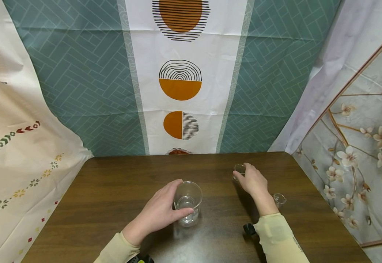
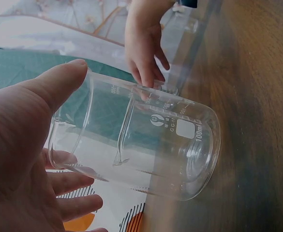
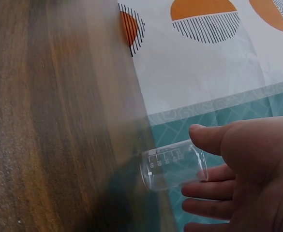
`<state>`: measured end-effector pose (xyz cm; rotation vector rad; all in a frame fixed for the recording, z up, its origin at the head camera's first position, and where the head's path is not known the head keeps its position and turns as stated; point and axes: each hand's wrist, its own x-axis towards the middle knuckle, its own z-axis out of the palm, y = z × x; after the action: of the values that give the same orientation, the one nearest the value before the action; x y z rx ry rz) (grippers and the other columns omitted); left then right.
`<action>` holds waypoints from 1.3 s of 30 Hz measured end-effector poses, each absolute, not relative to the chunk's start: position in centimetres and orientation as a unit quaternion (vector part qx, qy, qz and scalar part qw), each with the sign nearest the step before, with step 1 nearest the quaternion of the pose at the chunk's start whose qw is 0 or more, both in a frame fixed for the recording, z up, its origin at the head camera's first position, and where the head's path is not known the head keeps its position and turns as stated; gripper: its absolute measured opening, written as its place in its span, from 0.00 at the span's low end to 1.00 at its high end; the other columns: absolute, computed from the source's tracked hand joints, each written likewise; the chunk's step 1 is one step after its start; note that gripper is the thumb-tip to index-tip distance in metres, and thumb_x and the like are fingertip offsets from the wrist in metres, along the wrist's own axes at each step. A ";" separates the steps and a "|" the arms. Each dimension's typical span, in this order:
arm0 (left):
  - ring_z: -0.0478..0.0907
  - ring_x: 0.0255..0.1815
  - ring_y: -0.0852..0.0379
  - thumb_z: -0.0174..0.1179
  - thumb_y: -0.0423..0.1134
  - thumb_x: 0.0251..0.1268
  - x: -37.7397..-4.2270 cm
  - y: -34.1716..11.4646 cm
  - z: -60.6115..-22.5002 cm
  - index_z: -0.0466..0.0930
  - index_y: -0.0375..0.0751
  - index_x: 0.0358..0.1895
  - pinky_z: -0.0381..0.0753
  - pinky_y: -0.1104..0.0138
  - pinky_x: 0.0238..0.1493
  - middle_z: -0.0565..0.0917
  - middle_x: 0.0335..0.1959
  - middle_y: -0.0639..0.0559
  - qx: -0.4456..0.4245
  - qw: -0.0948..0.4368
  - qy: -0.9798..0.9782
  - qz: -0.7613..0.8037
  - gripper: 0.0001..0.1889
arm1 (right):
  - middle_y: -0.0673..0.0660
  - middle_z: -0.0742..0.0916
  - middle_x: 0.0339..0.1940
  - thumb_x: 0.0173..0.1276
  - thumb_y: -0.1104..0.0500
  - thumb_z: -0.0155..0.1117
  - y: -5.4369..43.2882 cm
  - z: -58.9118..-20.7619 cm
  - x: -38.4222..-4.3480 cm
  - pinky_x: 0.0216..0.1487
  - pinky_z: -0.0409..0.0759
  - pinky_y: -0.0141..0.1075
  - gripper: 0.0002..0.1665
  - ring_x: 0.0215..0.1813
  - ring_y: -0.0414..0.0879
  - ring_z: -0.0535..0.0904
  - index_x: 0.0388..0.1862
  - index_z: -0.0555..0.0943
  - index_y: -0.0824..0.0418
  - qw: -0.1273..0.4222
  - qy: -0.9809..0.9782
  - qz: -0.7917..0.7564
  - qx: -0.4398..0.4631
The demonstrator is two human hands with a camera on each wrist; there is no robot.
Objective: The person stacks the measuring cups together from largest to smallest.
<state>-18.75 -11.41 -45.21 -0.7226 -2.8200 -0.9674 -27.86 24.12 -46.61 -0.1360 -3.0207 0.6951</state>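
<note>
A large clear glass beaker (image 1: 194, 219), marked 100ml, stands upright on the table with a smaller glass vessel nested inside. My left hand (image 1: 159, 210) is around its upper part, thumb across the near side and fingers at the far side; in the left wrist view the thumb (image 2: 66, 79) meets the rim. Farther back on the right, my right hand (image 1: 254, 180) holds a small glass beaker (image 3: 175, 166) near its rim between thumb and fingers. That beaker's base is at the tabletop. Its other fingers (image 3: 206, 191) extend past the glass.
Another small glass beaker (image 1: 279, 199) stands beside my right wrist. The brown wooden table (image 1: 121, 175) ends at a green and white patterned cloth (image 1: 89, 91) behind. Cream cloth (image 1: 23, 157) hangs on the left and a floral cloth (image 1: 352, 175) on the right.
</note>
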 end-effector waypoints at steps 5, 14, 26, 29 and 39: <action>0.72 0.80 0.42 0.78 0.63 0.65 -18.7 -11.4 -45.2 0.68 0.36 0.81 0.69 0.42 0.79 0.75 0.79 0.42 -0.236 0.038 -0.919 -0.314 0.51 | 0.77 0.78 0.75 0.86 0.42 0.62 24.2 -46.7 -27.8 0.67 0.78 0.69 0.42 0.73 0.74 0.76 0.80 0.69 0.74 0.022 -0.974 0.222 -0.045; 0.73 0.79 0.42 0.78 0.63 0.65 -18.7 -11.4 -45.2 0.68 0.36 0.81 0.69 0.41 0.79 0.75 0.78 0.43 -0.236 0.039 -0.918 -0.315 0.50 | 0.76 0.78 0.75 0.86 0.42 0.61 24.2 -46.6 -27.8 0.66 0.78 0.69 0.42 0.73 0.74 0.76 0.80 0.69 0.74 0.023 -0.973 0.225 -0.046; 0.73 0.79 0.42 0.77 0.65 0.65 -18.9 -11.4 -45.4 0.68 0.36 0.81 0.70 0.42 0.78 0.75 0.79 0.43 -0.235 0.039 -0.918 -0.316 0.51 | 0.76 0.81 0.71 0.85 0.42 0.64 24.2 -46.8 -27.9 0.62 0.81 0.68 0.42 0.69 0.72 0.80 0.77 0.71 0.74 0.027 -0.973 0.225 -0.050; 0.73 0.79 0.42 0.77 0.65 0.65 -18.9 -11.5 -45.5 0.68 0.37 0.81 0.70 0.42 0.78 0.75 0.79 0.44 -0.234 0.039 -0.918 -0.316 0.51 | 0.76 0.81 0.71 0.84 0.42 0.65 24.3 -46.9 -28.1 0.62 0.81 0.68 0.42 0.69 0.72 0.80 0.77 0.71 0.74 0.026 -0.973 0.224 -0.051; 0.72 0.79 0.42 0.76 0.67 0.66 -18.8 -11.5 -45.5 0.68 0.38 0.82 0.70 0.41 0.78 0.75 0.79 0.45 -0.231 0.034 -0.918 -0.319 0.51 | 0.74 0.83 0.68 0.84 0.41 0.65 24.4 -47.1 -28.1 0.62 0.80 0.67 0.40 0.67 0.71 0.81 0.75 0.73 0.72 0.029 -0.971 0.233 -0.054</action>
<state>-18.83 -11.50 -45.53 -0.7112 -2.8248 -0.9828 -28.05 24.39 -47.13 -0.1658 -2.9933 0.7189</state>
